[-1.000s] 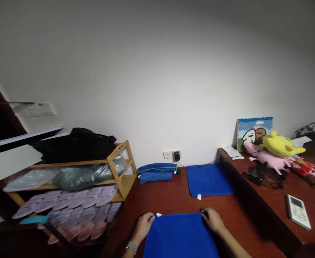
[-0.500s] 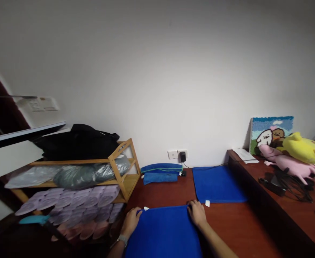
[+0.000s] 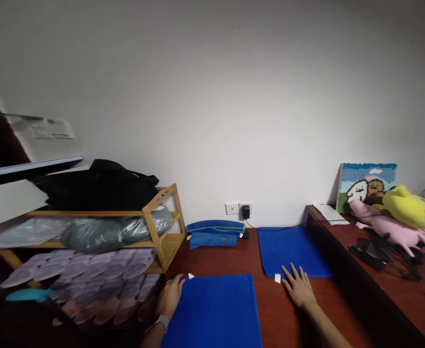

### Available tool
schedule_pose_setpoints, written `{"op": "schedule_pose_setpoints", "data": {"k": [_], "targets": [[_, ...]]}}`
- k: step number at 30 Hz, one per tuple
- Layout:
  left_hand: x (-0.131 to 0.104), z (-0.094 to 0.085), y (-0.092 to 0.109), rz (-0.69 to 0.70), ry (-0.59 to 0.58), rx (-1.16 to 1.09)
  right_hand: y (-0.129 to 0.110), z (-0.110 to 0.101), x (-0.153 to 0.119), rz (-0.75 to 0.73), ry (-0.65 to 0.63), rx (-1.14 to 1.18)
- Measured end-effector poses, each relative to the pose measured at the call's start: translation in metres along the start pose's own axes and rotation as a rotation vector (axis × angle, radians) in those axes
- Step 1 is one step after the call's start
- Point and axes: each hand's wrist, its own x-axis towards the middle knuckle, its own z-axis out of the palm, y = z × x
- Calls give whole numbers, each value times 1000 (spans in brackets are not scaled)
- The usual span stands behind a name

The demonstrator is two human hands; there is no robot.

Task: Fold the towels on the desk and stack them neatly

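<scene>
A blue cloth [image 3: 215,309] lies spread flat on the brown table, its near part cut off by the bottom of the view. At its far left corner is my left hand [image 3: 169,297], thumb and fingers closed on the edge; the fingertips are partly hidden. My right hand [image 3: 300,289] is open, palm down with fingers spread. Its fingertips touch the near edge of a second blue cloth [image 3: 292,249], beside that cloth's white tag [image 3: 277,278]. This second cloth lies flat farther back, against the wall side.
Folded blue cloths [image 3: 214,239] lie by the wall under a socket with a black plug [image 3: 246,211]. At left stands a wooden rack [image 3: 161,237] with slippers and a black bag [image 3: 103,188]. A raised ledge at right bears plush toys [image 3: 389,227] and cables.
My right hand has let go of the near cloth's far right corner and moved right to the second cloth, fingers spreading. My left hand stays at the left corner. The view has shifted slightly.
</scene>
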Motion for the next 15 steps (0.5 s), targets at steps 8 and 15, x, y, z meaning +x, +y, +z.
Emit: {"op": "schedule_pose_setpoints", "data": {"k": [8, 15], "targets": [[9, -8, 1, -17, -65, -23, -15, 17, -40, -16, 104, 30], [12, -16, 3, -45, -152, -65, -23, 0, -75, -34, 138, 70]]}}
